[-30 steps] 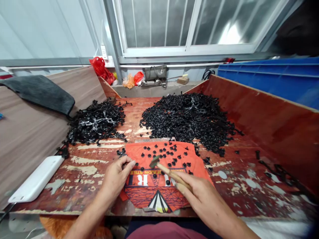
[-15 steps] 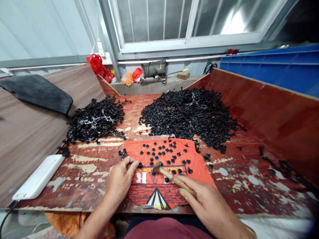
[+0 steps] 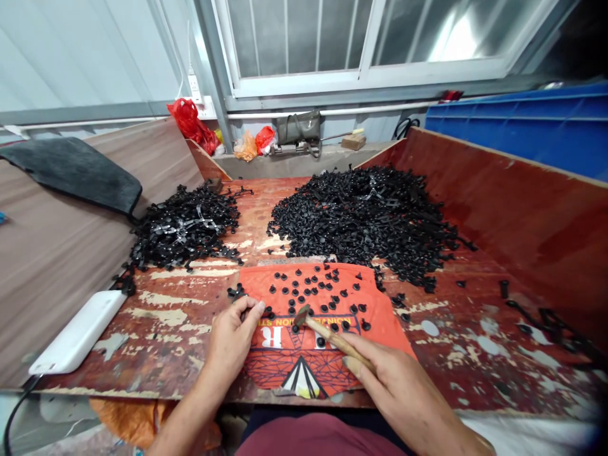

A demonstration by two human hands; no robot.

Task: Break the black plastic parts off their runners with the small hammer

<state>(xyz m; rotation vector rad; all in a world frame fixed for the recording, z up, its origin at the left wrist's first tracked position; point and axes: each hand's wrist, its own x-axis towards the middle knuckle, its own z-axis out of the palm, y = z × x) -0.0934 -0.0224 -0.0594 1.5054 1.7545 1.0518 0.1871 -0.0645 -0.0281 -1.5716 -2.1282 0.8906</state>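
Note:
My right hand [image 3: 387, 373] is wrapped round the wooden handle of a small hammer [image 3: 339, 342]. Its dark head hangs over the orange printed cloth [image 3: 380, 320], close to the small black plastic pieces. My left hand [image 3: 232, 332] rests at the cloth's left edge, thumb and forefinger pinched together. A black plastic piece [image 3: 236, 291] sticks out behind these fingers and seems to be held in them, though the fingers cover most of it. Several round-headed black fasteners [image 3: 311, 291] lie scattered over the cloth, most of them beyond the hammer head.
A large heap of black fasteners [image 3: 351, 221] lies behind the cloth, with a smaller pile of black parts [image 3: 185, 225] to the left. A white device with a cable [image 3: 78, 332] lies at the front left. Wooden boards [image 3: 517, 209] wall the table; a blue crate [image 3: 522, 133] stands beyond.
The whole view has shifted slightly. The hammer head sits a little differently above the cloth; both hands keep the same grip and nearly the same place.

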